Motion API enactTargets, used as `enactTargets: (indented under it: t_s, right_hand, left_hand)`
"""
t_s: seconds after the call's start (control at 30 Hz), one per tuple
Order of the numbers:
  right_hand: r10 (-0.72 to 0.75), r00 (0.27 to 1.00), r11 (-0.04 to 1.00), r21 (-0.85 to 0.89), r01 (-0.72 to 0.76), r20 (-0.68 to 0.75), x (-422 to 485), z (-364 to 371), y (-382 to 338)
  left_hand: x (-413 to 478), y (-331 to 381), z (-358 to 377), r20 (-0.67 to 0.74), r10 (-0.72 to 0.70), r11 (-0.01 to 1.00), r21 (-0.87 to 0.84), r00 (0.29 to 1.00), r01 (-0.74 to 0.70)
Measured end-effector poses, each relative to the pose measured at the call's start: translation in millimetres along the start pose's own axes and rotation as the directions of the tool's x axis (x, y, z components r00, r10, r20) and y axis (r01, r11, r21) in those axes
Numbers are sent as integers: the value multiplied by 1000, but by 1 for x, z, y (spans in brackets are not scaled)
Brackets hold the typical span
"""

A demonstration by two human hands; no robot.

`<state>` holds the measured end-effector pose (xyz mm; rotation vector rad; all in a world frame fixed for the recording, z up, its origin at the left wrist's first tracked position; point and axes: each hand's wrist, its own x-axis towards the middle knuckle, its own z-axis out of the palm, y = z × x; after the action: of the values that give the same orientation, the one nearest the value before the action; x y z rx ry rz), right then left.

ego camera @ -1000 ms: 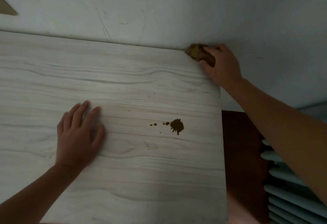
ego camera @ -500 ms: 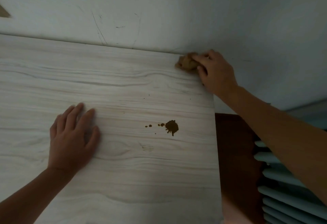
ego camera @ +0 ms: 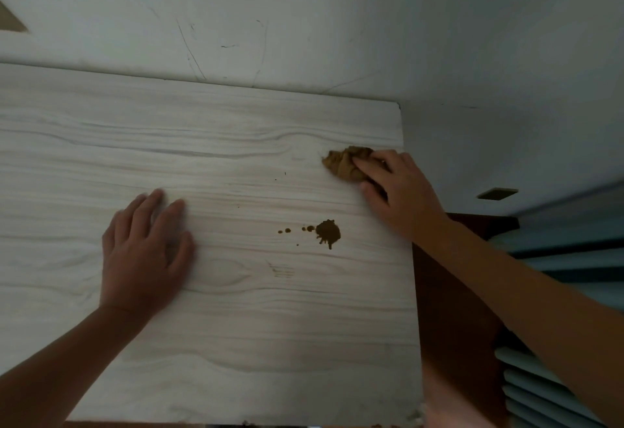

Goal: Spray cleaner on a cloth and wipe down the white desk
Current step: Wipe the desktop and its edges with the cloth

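While our left hand (ego camera: 145,255) lies flat on the white desk (ego camera: 236,343), fingers straight, pointing toward one o'clock and holding nothing, our right hand (ego camera: 401,191) reaches in from four o'clock, its forearm crossing the desk's right edge. Its fingers curl over a crumpled brown cloth (ego camera: 344,166) and press it to the desk top near the two o'clock corner. We see a brown stain (ego camera: 328,231) at six o'clock from the cloth, apart from it
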<state>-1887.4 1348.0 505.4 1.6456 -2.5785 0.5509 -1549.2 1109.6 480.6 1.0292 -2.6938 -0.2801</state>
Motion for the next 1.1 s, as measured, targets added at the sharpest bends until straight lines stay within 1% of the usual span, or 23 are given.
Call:
enactTargets:
  t_s: [0.03, 0.1, 0.17, 0.23, 0.37, 0.47, 0.53, 0.6, 0.63, 0.73, 0.8, 0.97, 1.1]
  right_hand:
    - [-13, 999, 1000, 20, 12, 32, 0, -5, 2]
    - [7, 998, 997, 77, -12, 58, 5, -16, 8]
    - [82, 996, 993, 86, -85, 40, 12, -23, 15]
    - [146, 987, 984, 96, -152, 63, 17, -24, 18]
    - [152, 969, 970, 161, -185, 196, 15, -19, 12]
    - [138, 964, 964, 194, -183, 225, 9, -21, 5]
    - [133, 968, 946, 265, -188, 212, 5, -24, 0]
    - [153, 971, 903, 373, -212, 181, 2, -26, -4]
    - [159, 973, 899, 384, -212, 166, 3, -26, -6]
    - [157, 974, 939, 280, -198, 160, 7, -23, -11]
    - [163, 975, 945, 259, -198, 149, 9, -22, -15]
    - [185, 983, 945, 274, -180, 9, 16, -32, -21]
    - [198, 977, 962, 209, -178, -77, 41, -59, -14]
  left_hand:
    - [0, 0, 0, 0, 2, 1000, 0, 1000, -2]
    - [1, -1, 0, -1, 3, 1000, 3, 1000, -3]
    - [0, -1, 1, -4, 0, 1000, 6, 1000, 0]
    - [0, -1, 0, -9, 1, 1000, 8, 1000, -1]
    - [0, 1, -2, -5, 1, 1000, 1, 1000, -1]
    - [0, 3, -3, -10, 3, 1000, -2, 1000, -3]
    - [0, 3, -4, -12, 3, 1000, -6, 1000, -3]
    - [0, 3, -4, -15, 0, 1000, -10, 1000, 0]
    - [-1, 3, -4, -15, -1, 1000, -9, 1000, 1]
    - [0, 4, -5, -11, 0, 1000, -3, 1000, 0]
    - [0, 5, -6, 0, -1, 1000, -6, 1000, 1]
    - [0, 7, -8, 9, -10, 1000, -17, 1000, 10]
    - [1, 9, -10, 26, -12, 1000, -23, 1000, 13]
